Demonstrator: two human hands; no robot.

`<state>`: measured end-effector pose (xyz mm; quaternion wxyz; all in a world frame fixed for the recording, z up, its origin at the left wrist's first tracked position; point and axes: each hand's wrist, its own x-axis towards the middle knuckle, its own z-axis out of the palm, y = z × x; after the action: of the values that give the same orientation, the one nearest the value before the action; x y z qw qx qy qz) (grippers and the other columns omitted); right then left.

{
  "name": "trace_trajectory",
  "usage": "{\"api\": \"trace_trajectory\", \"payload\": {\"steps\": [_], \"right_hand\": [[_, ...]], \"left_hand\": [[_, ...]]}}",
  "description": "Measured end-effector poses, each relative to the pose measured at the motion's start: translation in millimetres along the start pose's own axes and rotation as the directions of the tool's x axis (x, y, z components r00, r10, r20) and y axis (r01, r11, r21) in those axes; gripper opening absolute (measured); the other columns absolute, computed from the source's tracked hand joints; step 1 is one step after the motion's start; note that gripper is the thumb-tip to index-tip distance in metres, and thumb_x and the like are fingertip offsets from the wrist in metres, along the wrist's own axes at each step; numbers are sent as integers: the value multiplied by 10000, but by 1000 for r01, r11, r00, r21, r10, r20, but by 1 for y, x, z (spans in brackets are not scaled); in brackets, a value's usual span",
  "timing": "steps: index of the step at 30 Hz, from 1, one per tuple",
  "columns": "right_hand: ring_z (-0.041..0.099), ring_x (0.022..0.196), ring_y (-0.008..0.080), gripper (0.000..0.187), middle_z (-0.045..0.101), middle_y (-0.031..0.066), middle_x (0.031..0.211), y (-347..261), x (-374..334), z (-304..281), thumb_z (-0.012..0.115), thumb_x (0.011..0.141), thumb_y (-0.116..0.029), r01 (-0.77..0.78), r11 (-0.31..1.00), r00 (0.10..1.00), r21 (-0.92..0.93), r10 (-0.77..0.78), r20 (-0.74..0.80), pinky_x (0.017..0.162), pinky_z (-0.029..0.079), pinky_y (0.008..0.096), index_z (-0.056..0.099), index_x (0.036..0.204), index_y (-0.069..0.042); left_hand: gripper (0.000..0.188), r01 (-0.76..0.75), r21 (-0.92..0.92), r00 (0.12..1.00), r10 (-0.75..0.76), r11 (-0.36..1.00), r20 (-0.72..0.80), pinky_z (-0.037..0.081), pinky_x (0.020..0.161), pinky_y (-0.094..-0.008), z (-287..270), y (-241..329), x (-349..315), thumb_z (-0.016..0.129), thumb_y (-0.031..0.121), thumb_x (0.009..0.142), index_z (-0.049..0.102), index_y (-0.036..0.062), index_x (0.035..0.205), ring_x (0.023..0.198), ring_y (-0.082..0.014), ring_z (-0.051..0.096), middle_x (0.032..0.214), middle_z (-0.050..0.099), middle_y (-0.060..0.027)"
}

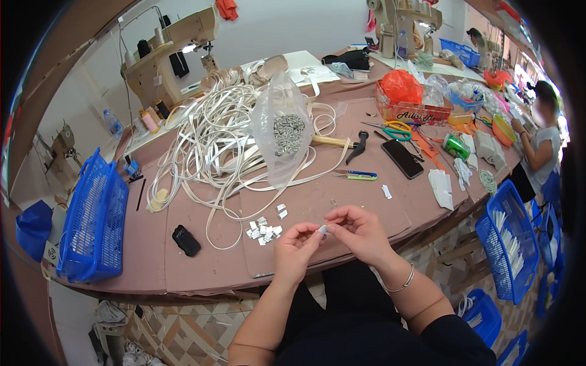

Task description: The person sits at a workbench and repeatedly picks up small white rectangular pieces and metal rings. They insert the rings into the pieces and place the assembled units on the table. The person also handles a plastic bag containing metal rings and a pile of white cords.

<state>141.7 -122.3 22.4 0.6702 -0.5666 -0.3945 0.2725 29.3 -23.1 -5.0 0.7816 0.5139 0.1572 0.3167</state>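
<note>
In front of me, near the table's close edge, both hands meet at the fingertips. My left hand (pixel 295 249) and my right hand (pixel 361 233) pinch a small white piece (pixel 322 229) between them; fingers partly cover it, and its exact kind is too small to tell. Just left of my fingers lies a loose pile of small white folded pieces (pixel 264 233). Farther off, a clear plastic bag (pixel 266 100) holds many small metal pieces (pixel 288 133). A large tangle of white straps (pixel 204 143) spreads around it. Thread snips (pixel 357 175) lie beyond my hands.
A hammer (pixel 332 141), a black phone (pixel 403 160) and scissors (pixel 397 130) lie to the right. A small black case (pixel 186 240) and a blue basket (pixel 91 226) are at left. Sewing machines (pixel 174 55) stand behind. Another person (pixel 540 146) works at far right beside blue baskets (pixel 510 244).
</note>
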Motion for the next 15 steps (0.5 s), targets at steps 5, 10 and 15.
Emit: {"api": "trace_trajectory", "payload": {"steps": [5,10,15], "right_hand": [[586,771,80,202,610,55,828,3,3,-6,585,807,-22,-63,998,995,29,61,74,689,478,211,549,1001,20],[586,762,72,214,606,48,821,0,8,-8,579,807,-19,-166,986,979,8,164,123,683,475,198,530,1008,38],[596,767,86,194,607,62,820,0,9,-3,580,813,-27,-191,980,977,46,185,106,696,484,210,522,984,44]], "left_hand": [[93,220,-248,975,-211,943,64,485,655,-226,-6,-1,3,597,-3,787,560,-3,873,705,-117,577,799,602,-79],[73,66,-38,998,-65,997,23,473,627,-218,-6,-11,2,592,10,794,556,7,858,675,-107,564,781,597,-67],[72,35,-26,996,-37,999,-80,467,616,-211,0,-9,2,595,15,799,557,-1,858,663,-99,557,767,594,-62]]}}
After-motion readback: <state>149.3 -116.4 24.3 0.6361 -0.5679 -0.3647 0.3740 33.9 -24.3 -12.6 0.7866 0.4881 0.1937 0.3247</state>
